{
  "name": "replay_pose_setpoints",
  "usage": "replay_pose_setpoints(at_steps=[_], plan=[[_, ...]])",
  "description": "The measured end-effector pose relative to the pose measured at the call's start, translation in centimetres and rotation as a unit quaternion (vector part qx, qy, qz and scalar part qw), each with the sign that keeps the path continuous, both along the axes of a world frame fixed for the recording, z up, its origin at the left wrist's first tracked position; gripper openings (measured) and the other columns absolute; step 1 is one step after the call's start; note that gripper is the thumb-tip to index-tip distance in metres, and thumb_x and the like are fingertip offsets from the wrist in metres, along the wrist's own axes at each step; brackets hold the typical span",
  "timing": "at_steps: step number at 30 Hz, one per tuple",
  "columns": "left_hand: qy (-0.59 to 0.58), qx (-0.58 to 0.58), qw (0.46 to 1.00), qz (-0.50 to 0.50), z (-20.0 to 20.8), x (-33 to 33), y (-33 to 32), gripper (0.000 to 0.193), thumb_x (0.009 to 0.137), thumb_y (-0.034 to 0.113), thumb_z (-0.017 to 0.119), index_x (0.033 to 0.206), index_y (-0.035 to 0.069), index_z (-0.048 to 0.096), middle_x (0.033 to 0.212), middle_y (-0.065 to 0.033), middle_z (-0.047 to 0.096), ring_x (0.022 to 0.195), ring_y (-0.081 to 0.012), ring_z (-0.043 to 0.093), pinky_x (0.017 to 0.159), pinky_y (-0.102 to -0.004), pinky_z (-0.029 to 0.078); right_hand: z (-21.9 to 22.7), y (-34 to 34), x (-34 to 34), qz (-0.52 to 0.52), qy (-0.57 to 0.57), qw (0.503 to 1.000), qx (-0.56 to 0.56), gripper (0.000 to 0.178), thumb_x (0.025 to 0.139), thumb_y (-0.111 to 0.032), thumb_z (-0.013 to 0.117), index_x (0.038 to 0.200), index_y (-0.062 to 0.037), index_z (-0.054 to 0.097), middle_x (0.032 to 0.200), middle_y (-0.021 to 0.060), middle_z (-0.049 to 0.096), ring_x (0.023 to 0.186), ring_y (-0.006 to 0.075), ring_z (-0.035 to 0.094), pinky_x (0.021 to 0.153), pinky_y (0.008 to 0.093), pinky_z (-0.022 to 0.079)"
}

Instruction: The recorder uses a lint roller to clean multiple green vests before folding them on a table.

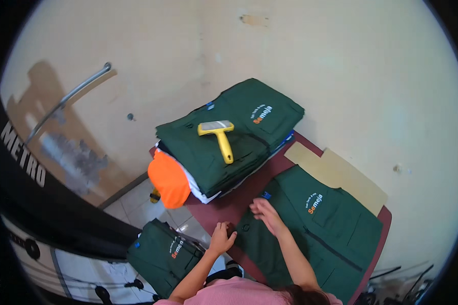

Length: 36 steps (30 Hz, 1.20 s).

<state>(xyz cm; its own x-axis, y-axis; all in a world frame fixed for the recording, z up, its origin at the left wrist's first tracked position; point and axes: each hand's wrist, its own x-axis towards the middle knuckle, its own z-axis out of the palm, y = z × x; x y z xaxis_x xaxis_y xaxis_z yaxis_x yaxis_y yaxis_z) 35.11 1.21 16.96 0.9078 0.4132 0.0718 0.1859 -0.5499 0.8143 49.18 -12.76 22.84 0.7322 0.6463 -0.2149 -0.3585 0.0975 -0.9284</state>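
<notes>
A dark green vest (336, 239) with a black zip, a pocket and a printed chest logo lies spread on the maroon table (211, 211) in front of me. My left hand (223, 239) is at the vest's left edge, thumb and fingers apart; whether it touches the cloth I cannot tell. Just above the vest, near its small blue neck label (266, 195), is my right hand (267, 216), its fingers loosely bent with nothing seen in them. A stack of folded green vests (244, 127) stands farther back, and a yellow-handled lint brush (222, 140) rests on top.
Orange cloth (169, 180) hangs out beneath the stack. A tan cardboard sheet (336, 170) lies between the spread vest and the wall. More folded green vests (160, 256) sit lower left, beside a black machine or frame (71, 208). A metal bar (68, 96) is fixed to the left wall.
</notes>
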Motion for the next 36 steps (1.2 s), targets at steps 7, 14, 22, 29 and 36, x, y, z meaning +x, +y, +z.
replay_pose_setpoints(at_steps=[7,14,22,29,36], plan=[[0.144,0.002,0.977,-0.155,0.1,4.5,2.0,0.035,0.074,0.031,0.06,0.085,-0.002,0.052,0.053,-0.0118,0.055,0.054,-0.0271,0.057,0.054,-0.0363,0.045,-6.0,-23.1,-13.3,-0.448,-0.317,0.655,-0.52,0.024,0.06,-0.003,0.058,0.083,-0.0085,0.053,0.087,0.0102,0.051,0.088,0.029,0.045,0.078,0.0393,0.031],[0.334,-0.123,0.919,-0.172,1.7,7.6,2.0,0.04,0.077,0.036,0.058,0.067,-0.002,0.057,0.051,-0.008,0.054,0.044,-0.0149,0.055,0.043,-0.0262,0.043,-6.7,-35.4,-31.4,-0.578,0.14,0.416,-0.688,0.045,0.067,-0.028,0.064,0.102,-0.0077,0.043,0.104,0.0122,0.043,0.098,0.0337,0.041,0.078,0.0498,0.034],[0.304,-0.163,0.927,-0.146,1.2,5.8,1.1,0.04,0.077,0.034,0.059,0.063,-0.003,0.054,0.054,-0.0086,0.053,0.042,-0.0142,0.051,0.038,-0.0268,0.046,-6.9,-36.0,-33.5,-0.587,0.082,0.412,-0.692,0.069,0.057,-0.032,0.07,0.112,-0.0034,0.038,0.108,0.0172,0.038,0.101,0.0345,0.039,0.083,0.0487,0.033],[0.135,0.094,0.977,-0.134,-0.3,3.4,-0.1,0.029,0.072,0.025,0.061,0.067,-0.003,0.053,0.056,-0.0191,0.048,0.056,-0.0232,0.053,0.054,-0.0363,0.04,-5.0,-38.2,-34.3,-0.548,0.094,0.459,-0.693,0.075,0.054,-0.035,0.073,0.112,-0.0041,0.037,0.106,0.0141,0.039,0.1,0.0338,0.038,0.082,0.0434,0.036],[0.302,-0.061,0.924,-0.227,2.7,7.6,-0.2,0.02,0.08,0.023,0.053,0.079,0.004,0.06,0.067,-0.0032,0.056,0.057,-0.0159,0.051,0.054,-0.0321,0.041,-5.5,-43.4,-33.6,-0.48,0.202,0.764,-0.38,0.032,0.076,-0.03,0.058,0.066,0.0004,0.055,0.056,0.0091,0.053,0.046,0.0196,0.051,0.045,0.0324,0.04]])
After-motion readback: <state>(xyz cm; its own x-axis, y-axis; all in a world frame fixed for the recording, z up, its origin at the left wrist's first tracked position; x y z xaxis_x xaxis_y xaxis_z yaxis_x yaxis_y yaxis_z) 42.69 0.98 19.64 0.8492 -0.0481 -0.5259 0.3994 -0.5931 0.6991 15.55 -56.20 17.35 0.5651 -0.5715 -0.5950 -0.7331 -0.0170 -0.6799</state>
